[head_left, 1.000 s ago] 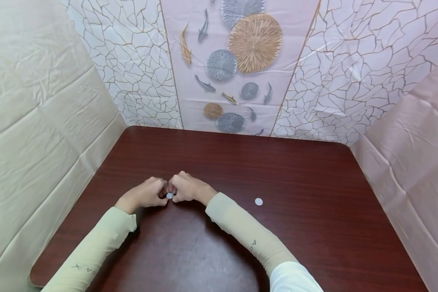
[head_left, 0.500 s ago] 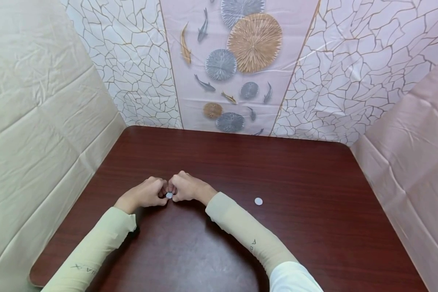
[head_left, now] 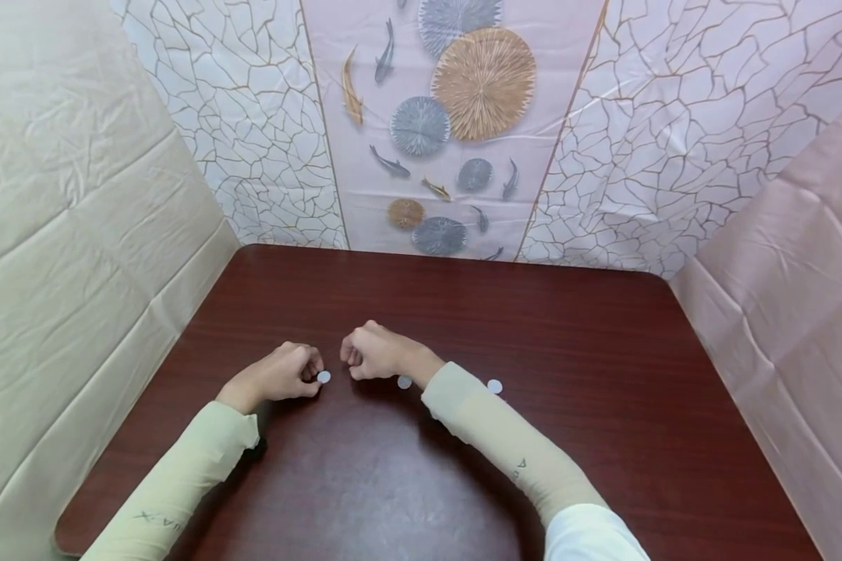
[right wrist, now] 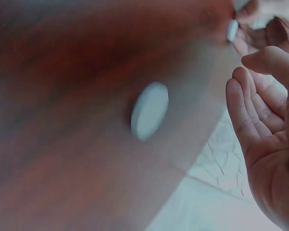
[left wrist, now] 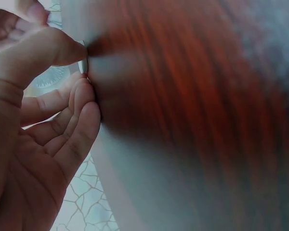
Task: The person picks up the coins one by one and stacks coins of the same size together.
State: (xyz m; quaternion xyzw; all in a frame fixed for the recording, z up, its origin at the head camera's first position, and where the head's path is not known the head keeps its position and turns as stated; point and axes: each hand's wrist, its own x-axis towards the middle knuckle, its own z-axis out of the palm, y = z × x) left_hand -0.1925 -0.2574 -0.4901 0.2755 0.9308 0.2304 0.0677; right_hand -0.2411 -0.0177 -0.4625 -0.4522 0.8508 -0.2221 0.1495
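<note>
On the left part of the table, my left hand (head_left: 275, 375) pinches the rim of a small white disc (head_left: 324, 376) between thumb and fingertip. The left wrist view shows this disc (left wrist: 84, 58) edge-on at the tabletop. To its right hovers my right hand (head_left: 379, 352), bent-fingered, with nothing between thumb and fingers. In the right wrist view, the thumb and fingertips (right wrist: 234, 91) of that hand are slightly apart. A second white disc (head_left: 405, 382) lies just below the right wrist, and a third white disc (head_left: 494, 386) sits beside the right sleeve, partly covered.
Dark reddish-brown wooden table (head_left: 547, 327) fills the space below the hands. A patterned cloth (head_left: 442, 195) with fish and round motifs hangs behind its far edge. Cream cloth (head_left: 112, 234) hangs at the left, pinkish cloth (head_left: 779, 257) at the right.
My right hand has let go of the first disc's side and moved right. The second disc by the right wrist has come into view. My left hand has stayed at its disc.
</note>
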